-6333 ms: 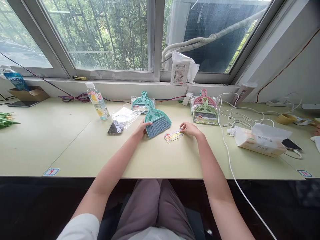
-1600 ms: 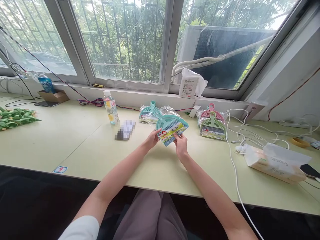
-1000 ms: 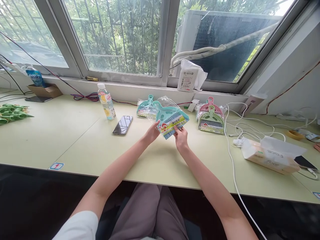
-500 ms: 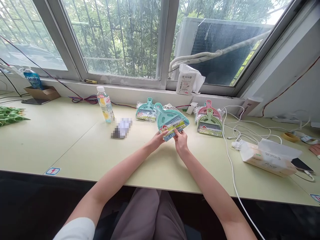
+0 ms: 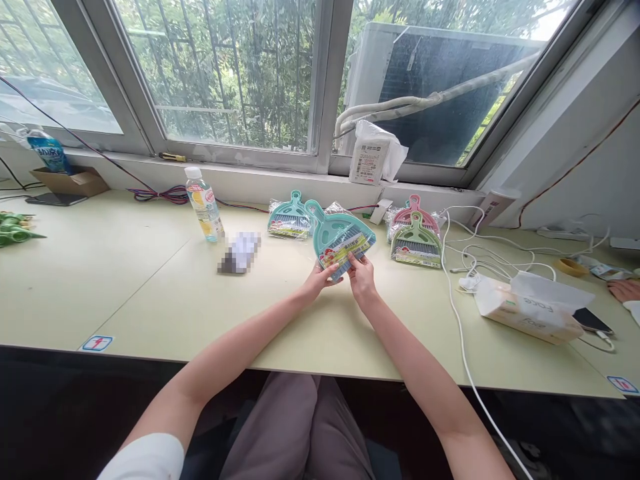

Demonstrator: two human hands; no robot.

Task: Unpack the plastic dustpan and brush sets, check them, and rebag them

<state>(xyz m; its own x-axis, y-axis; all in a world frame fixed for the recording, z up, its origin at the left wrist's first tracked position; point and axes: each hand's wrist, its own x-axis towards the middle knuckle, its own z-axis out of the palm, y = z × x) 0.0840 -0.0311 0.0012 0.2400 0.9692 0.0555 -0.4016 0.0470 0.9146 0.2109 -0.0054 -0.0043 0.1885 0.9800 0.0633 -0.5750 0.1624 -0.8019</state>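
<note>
Between my hands is a teal dustpan and brush set (image 5: pixel 336 232) in clear wrap, tilted, with its handle pointing up and left. My left hand (image 5: pixel 321 279) grips its lower left edge, fingers partly hidden beneath it. My right hand (image 5: pixel 362 275) pinches the lower right edge, thumb on the printed label. Behind it, to the left, stands another wrapped teal dustpan set (image 5: pixel 291 219). Right of my hands, a green dustpan set (image 5: pixel 417 245) stands in front of a pink dustpan set (image 5: pixel 415 208).
A drink bottle (image 5: pixel 204 205) and a blurred-out item (image 5: pixel 240 252) are on the table at left. White cables (image 5: pixel 480 257), a tissue pack (image 5: pixel 525 310) and a phone (image 5: pixel 593 320) lie at right. Another person's hand (image 5: pixel 624 289) rests at the far right edge.
The view has shifted slightly, so things sit a little further left and up. Both hands keep hold of the teal dustpan set, which has barely turned.
</note>
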